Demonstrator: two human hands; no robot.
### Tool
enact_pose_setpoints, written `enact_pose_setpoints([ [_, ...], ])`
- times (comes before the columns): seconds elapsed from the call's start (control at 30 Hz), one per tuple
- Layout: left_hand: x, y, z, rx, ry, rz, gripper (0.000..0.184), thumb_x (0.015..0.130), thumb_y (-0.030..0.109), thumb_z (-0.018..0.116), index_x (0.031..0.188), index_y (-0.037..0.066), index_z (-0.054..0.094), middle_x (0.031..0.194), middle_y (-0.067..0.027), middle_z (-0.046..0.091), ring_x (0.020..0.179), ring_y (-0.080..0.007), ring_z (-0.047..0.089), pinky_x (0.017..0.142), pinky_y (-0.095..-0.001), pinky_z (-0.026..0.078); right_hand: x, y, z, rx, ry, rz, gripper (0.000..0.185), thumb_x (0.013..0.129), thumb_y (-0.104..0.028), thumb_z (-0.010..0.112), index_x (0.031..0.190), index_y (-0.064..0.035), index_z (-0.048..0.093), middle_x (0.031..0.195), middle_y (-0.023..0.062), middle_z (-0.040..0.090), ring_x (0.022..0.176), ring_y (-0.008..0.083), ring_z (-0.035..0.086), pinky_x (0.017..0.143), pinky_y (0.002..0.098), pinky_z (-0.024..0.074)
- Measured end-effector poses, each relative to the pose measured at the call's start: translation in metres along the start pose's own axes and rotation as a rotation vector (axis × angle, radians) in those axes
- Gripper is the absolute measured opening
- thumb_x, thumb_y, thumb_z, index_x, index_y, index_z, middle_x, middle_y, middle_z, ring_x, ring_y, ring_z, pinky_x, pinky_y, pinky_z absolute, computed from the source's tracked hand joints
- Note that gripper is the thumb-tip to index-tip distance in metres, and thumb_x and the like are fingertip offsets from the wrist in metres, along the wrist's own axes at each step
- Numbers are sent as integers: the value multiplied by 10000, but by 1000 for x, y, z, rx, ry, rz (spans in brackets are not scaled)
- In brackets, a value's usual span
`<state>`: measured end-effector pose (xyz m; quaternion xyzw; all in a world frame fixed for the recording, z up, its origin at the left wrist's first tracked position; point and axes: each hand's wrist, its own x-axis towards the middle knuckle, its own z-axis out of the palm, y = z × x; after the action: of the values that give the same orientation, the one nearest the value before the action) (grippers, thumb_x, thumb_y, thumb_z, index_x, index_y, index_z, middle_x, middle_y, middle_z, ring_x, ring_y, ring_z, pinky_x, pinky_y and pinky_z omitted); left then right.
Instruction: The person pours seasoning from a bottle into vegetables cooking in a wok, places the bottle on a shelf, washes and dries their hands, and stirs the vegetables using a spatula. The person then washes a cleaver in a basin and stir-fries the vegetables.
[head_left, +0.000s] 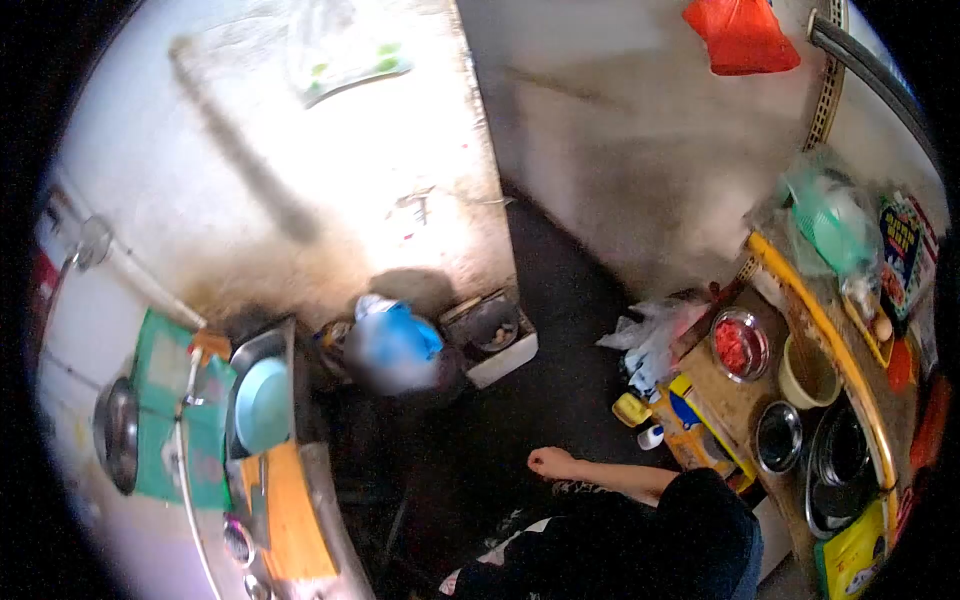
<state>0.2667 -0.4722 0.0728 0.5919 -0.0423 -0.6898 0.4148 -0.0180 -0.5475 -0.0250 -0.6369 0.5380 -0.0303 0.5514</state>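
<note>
My right hand (pixel 550 462) is held in front of my dark shirt, its forearm reaching in from the right. The fingers look curled into a loose fist, and I see nothing in them. It hovers over the dark floor, touching no object. Nearest to it on the right are a yellow tub (pixel 631 409) and a small white bottle with a blue cap (pixel 651 437), beside the cluttered counter. My left hand is out of view.
On the left, a light-blue basin (pixel 262 405) sits in the sink, near a wooden cutting board (pixel 298 510) with a knife (pixel 262 490). At right, a metal bowl of red food (pixel 741 345), a cream pot (pixel 808 371) and dark pans (pixel 842 450) crowd the counter.
</note>
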Motion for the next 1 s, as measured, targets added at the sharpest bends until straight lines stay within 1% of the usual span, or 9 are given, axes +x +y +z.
enact_pose_setpoints([
  [0.13, 81, 28, 86, 140, -58, -106, 386, 915, 499, 444, 826, 129, 506, 651, 7, 500, 491, -129, 478, 375, -247, 361, 31, 2, -87, 320, 113, -28, 276, 915, -207, 521, 1134, -47, 576, 960, 88, 636, 763, 158, 634, 592, 325, 502],
  [0.27, 171, 61, 154, 267, -113, -185, 369, 923, 477, 444, 810, 130, 502, 643, 8, 497, 504, -129, 485, 383, -246, 362, 88, 30, -176, 319, 200, -28, 274, 917, -200, 521, 1136, -45, 575, 966, 95, 636, 772, 148, 641, 556, 307, 512],
  [0.33, 217, 80, 185, 333, -136, -222, 362, 927, 466, 444, 802, 130, 500, 640, 9, 495, 511, -130, 489, 387, -246, 362, 114, 52, -225, 493, 184, 91, 264, 918, -201, 520, 1125, -49, 584, 955, 93, 644, 756, 154, 646, 563, 310, 521],
  [0.57, 354, 139, 300, 555, -184, -309, 341, 941, 426, 444, 775, 133, 492, 626, 12, 490, 534, -131, 502, 402, -245, 363, 151, 89, -427, 628, 514, 202, 222, 908, -141, 539, 1094, -22, 566, 942, 110, 630, 699, 158, 655, 527, 281, 511],
  [0.67, 395, 156, 362, 584, -178, -318, 335, 947, 409, 444, 763, 134, 489, 621, 13, 488, 544, -131, 508, 408, -245, 364, 166, 123, -502, 884, 570, 178, 198, 911, -133, 536, 1076, -31, 575, 913, 99, 636, 657, 145, 645, 518, 270, 512],
  [0.8, 429, 186, 490, 508, -50, -281, 310, 958, 363, 439, 761, 129, 484, 630, 17, 484, 546, -124, 501, 425, -244, 355, 223, 201, -601, 809, 523, 268, 177, 905, -147, 550, 1046, -47, 587, 838, 79, 642, 656, 147, 642, 520, 285, 517],
  [0.87, 455, 175, 513, 449, 36, -251, 289, 965, 328, 433, 767, 123, 480, 644, 20, 482, 541, -117, 490, 438, -244, 346, 245, 224, -654, 768, 490, 260, 183, 903, -156, 556, 1048, -50, 589, 835, 75, 642, 650, 147, 637, 519, 289, 516],
  [0.93, 531, 126, 475, -2, -397, -462, 275, 973, 292, 422, 821, 95, 539, 659, 18, 508, 549, -132, 501, 469, -256, 371, 269, 235, -716, 730, 451, 259, 189, 902, -165, 562, 1050, -52, 591, 833, 71, 642, 643, 148, 633, 517, 294, 515],
  [1.0, 533, 68, 491, 44, -251, -402, 273, 971, 291, 424, 823, 95, 541, 662, 16, 511, 554, -133, 504, 473, -257, 374, 290, 230, -767, 860, 305, 347, 197, 902, -155, 562, 1068, -52, 587, 862, 78, 640, 657, 156, 629, 551, 293, 516],
])
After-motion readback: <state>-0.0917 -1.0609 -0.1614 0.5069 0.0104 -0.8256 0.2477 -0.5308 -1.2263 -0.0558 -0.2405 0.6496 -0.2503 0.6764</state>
